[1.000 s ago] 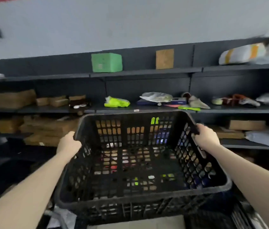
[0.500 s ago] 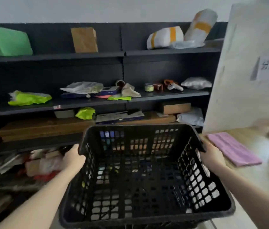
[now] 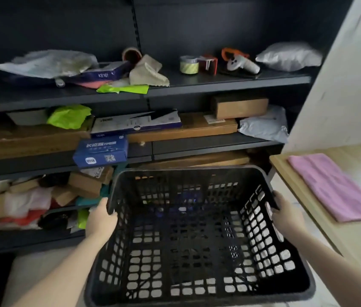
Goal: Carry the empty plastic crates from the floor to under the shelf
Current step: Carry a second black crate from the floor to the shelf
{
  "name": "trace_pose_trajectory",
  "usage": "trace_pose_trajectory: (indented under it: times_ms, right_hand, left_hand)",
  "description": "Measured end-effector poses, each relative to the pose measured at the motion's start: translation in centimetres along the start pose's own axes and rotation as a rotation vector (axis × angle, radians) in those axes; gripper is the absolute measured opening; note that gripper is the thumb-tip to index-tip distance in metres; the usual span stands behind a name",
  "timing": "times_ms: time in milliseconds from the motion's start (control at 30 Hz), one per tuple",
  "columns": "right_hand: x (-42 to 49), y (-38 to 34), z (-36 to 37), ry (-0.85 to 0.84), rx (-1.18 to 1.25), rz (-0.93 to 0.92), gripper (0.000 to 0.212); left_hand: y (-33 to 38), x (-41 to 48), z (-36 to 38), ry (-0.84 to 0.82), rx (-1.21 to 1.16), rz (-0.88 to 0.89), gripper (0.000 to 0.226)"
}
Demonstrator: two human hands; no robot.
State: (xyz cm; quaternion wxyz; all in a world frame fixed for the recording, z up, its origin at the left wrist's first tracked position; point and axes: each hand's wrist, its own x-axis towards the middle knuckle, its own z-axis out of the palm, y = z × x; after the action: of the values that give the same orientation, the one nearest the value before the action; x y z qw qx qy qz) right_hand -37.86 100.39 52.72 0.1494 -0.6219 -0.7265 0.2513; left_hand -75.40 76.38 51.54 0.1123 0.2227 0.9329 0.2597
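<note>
I have the black plastic crate up in front of me, held off the pale floor, its far rim just short of the dark metal shelving unit. To the right, the wooden table edge runs close alongside the crate's right wall, with only a narrow strip of floor showing between them; a pink cloth lies flat on the tabletop, and a pale panel stands behind it. To the left there is more open floor, though the lowest shelf level is crammed with cardboard boxes and bags that reach its front edge. A blue box overhangs the front edge of the shelf above the crate's far left corner. My left hand is clamped on the crate's left rim near the far corner, fingers hooked over the top edge, forearm stretched straight forward. My right hand grips the right rim in the same way, fingers curled over the edge beside the handle slot. The crate is empty, with lattice walls and a perforated base through which the light floor shows, and it tilts slightly with the near edge lower. Up on the middle shelf sit a tape roll and a white controller, well clear of the crate.
</note>
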Motion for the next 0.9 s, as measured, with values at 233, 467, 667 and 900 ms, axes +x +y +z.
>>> trace_pose_trajectory:
  times_ms: [233, 467, 667, 900]
  right_hand:
    - [10.4, 4.4, 8.1, -0.114, 0.059, 0.024, 0.065]
    - [20.1, 11.8, 18.3, -0.245, -0.024, 0.035, 0.073]
    - [25.1, 14.3, 26.5, -0.201, 0.095, 0.008, 0.082]
    - [27.5, 16.2, 30.3, -0.283, -0.187, 0.074, 0.075]
  left_hand:
    - [0.3, 5.4, 11.4, -0.045, -0.038, -0.128, 0.043]
    - [-1.9, 9.9, 23.5, -0.091, -0.125, -0.272, 0.047]
    - [-3.5, 13.6, 31.6, -0.053, -0.051, -0.303, 0.041]
    - [-5.0, 15.1, 37.7, -0.034, -0.042, -0.334, 0.030]
